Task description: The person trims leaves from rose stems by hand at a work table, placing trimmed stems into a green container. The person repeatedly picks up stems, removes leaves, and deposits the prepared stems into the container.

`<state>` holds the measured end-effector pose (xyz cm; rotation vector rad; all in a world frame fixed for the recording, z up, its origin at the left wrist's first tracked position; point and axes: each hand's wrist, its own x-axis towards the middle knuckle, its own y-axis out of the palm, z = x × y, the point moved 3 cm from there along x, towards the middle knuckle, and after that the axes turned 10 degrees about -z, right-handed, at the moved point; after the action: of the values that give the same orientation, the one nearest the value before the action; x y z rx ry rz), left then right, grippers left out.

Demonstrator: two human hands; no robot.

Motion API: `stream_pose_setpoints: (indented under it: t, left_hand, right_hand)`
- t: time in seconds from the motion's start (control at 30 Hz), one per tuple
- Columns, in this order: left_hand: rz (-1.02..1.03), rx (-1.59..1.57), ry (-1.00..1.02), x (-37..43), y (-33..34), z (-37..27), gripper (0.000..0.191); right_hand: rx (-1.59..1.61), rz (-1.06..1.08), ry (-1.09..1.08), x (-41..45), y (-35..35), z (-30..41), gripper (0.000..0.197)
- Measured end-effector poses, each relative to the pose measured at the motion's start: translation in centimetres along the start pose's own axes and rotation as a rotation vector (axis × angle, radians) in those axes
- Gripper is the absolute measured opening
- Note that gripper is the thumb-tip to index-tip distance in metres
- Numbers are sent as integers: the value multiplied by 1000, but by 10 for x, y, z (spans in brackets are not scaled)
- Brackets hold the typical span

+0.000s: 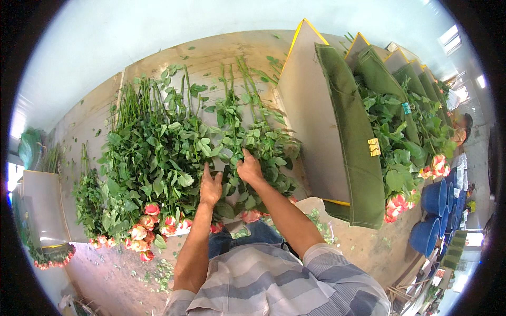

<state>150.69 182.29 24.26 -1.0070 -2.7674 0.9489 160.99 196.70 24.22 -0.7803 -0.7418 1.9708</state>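
Note:
A broad pile of cut roses [154, 158] lies on the table, stems pointing away from me and red-and-cream blooms [139, 233] hanging at the near edge. My left hand [210, 185] is at the right side of this pile, index finger and thumb apart, with nothing visible between them. My right hand [250, 166] reaches into a smaller group of roses [233, 126], index finger extended against the leaves. Whether its fingers pinch a stem cannot be made out. More leafy rose stems [272, 152] lie just right of that hand.
A grey divider panel [312, 114] with green cloth [352, 150] stands at the right, followed by more dividers holding roses [399, 203]. Blue buckets [425, 237] stand beyond. A small rose bundle [87, 197] lies left. Fallen leaves [160, 274] litter the floor. A person [460, 128] is far right.

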Motion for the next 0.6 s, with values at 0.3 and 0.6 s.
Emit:
stream_pose_setpoints:
  t: [0.3,0.6]
  left_hand:
    - [217,308,34,-36,27,-45,53]
    - [57,34,-82,-33,23,-6,46]
  right_hand:
    - [195,146,43,8,0,-3,57]
    - [399,103,207,20,1,-13,45]
